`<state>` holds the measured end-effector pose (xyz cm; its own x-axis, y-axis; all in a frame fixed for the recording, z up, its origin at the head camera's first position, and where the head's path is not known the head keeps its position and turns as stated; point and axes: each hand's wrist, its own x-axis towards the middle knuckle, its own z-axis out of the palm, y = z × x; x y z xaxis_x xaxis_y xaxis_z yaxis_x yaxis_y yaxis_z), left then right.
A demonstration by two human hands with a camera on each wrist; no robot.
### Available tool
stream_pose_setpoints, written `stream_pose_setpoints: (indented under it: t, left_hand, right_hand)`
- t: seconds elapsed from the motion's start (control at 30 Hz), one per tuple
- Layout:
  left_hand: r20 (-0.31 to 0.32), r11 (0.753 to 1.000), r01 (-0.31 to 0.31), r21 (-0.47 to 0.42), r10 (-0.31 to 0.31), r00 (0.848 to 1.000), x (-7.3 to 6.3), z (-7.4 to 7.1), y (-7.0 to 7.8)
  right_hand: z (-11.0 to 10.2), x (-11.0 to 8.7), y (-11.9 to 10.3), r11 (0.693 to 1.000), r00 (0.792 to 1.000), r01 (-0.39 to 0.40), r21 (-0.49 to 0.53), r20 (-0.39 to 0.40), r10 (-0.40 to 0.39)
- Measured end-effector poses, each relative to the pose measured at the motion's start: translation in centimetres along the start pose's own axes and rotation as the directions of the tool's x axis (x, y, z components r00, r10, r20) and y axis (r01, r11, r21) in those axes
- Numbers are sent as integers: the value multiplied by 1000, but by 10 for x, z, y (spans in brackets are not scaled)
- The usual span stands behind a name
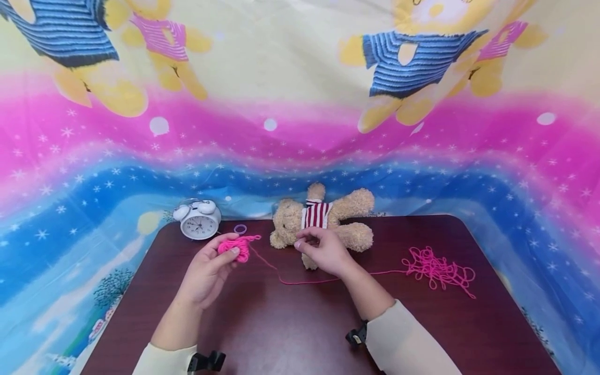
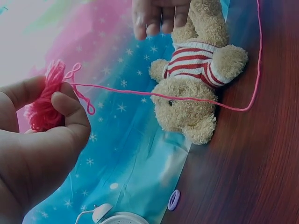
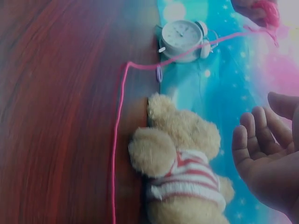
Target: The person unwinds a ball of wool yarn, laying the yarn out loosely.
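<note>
My left hand [image 1: 204,275] pinches a small wound bundle of pink yarn [image 2: 46,103] between thumb and fingers, with a few loops sticking out. From the bundle a single strand [image 1: 303,283] drops to the table and runs right to a loose tangle of the same yarn [image 1: 437,268]. My right hand [image 1: 326,252] hovers near the teddy bear, overlapping it in the head view. In the right wrist view its fingers [image 3: 254,133] are loosely bent with nothing between them. The strand passes below the right wrist in the head view.
A beige teddy bear [image 1: 317,213] in a red-and-white striped shirt lies at the table's back edge. A white twin-bell alarm clock [image 1: 199,221] stands at the back left, with a purple ring [image 1: 240,229] beside it. Printed cloth [image 1: 300,140] hangs around the brown table [image 1: 281,333].
</note>
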<state>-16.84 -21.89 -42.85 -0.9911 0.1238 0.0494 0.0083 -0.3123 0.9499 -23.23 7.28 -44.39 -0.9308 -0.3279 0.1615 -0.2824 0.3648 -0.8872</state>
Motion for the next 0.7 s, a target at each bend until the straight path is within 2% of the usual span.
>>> stream_pose_setpoints:
  t: [0.2, 0.43, 0.7]
  left_hand:
    - [13, 1000, 14, 13, -14, 1000, 0, 6, 0]
    - [42, 1000, 8, -8, -7, 999, 1, 13, -3]
    - [55, 1000, 18, -8, -18, 998, 1, 18, -5]
  right_hand:
    - [19, 4, -6, 999, 998, 18, 28, 54, -20]
    - [39, 6, -11, 999, 994, 46, -24, 99, -43]
    - [54, 5, -19, 999, 990, 45, -10, 134, -43]
